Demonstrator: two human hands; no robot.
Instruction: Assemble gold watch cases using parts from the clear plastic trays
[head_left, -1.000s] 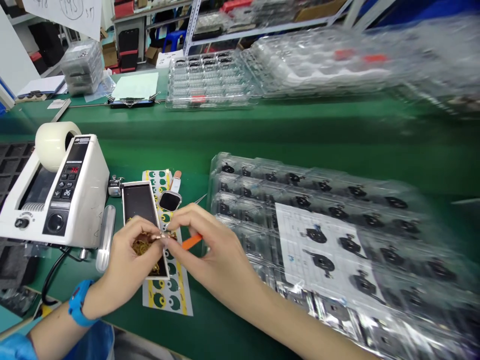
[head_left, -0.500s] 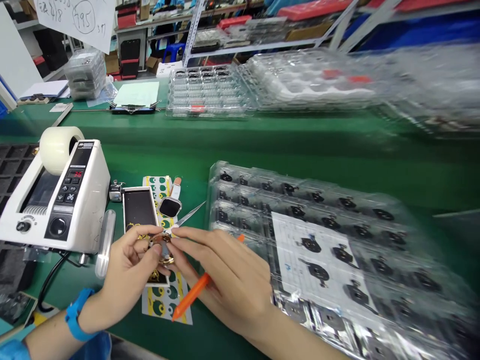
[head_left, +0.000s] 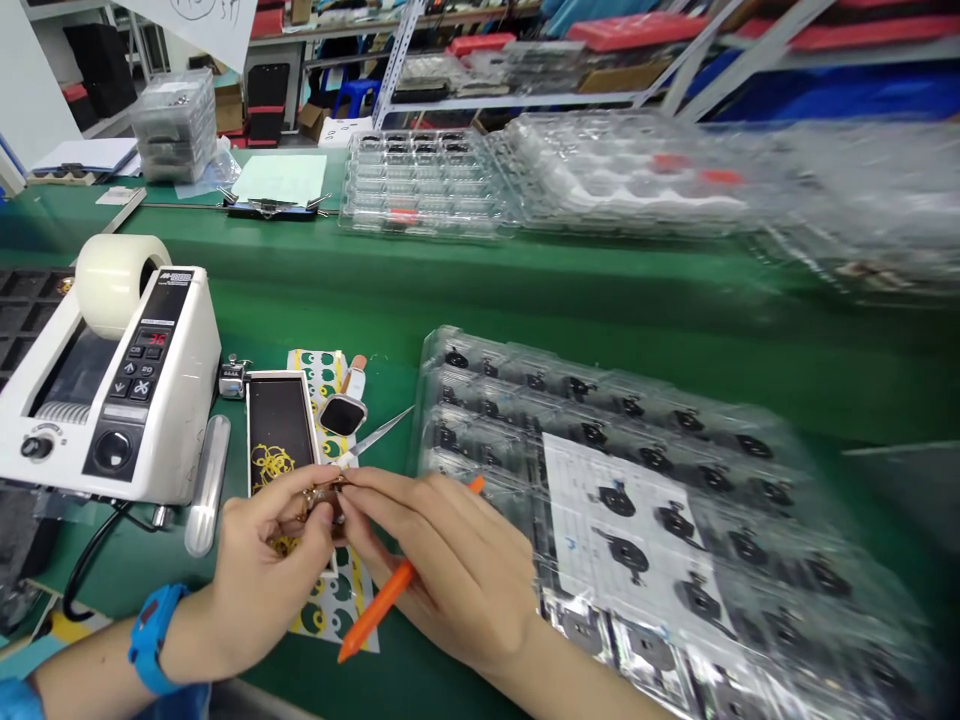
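My left hand point(head_left: 259, 570), with a blue wristband, pinches a small brown-and-gold part point(head_left: 324, 495) over a black tray point(head_left: 277, 425) holding several yellow rings. My right hand point(head_left: 442, 565) meets it, its fingertips closed on the same small part, and an orange-handled tool point(head_left: 379, 605) lies gripped under its fingers. A sticker sheet point(head_left: 334, 610) with green and yellow dots lies beneath both hands. Metal tweezers point(head_left: 379, 433) and a small black watch-like piece point(head_left: 342, 412) rest just beyond.
A white tape dispenser point(head_left: 112, 390) with a tape roll stands at the left. Clear blister trays point(head_left: 637, 480) with black parts and a paper sheet fill the right. More clear trays point(head_left: 420, 180), a clipboard and shelves stand across the green table point(head_left: 525, 290).
Both hands have drawn closer to me with the small part between them. The orange tool has swung from between the hands to under my right palm. The view tilted slightly.
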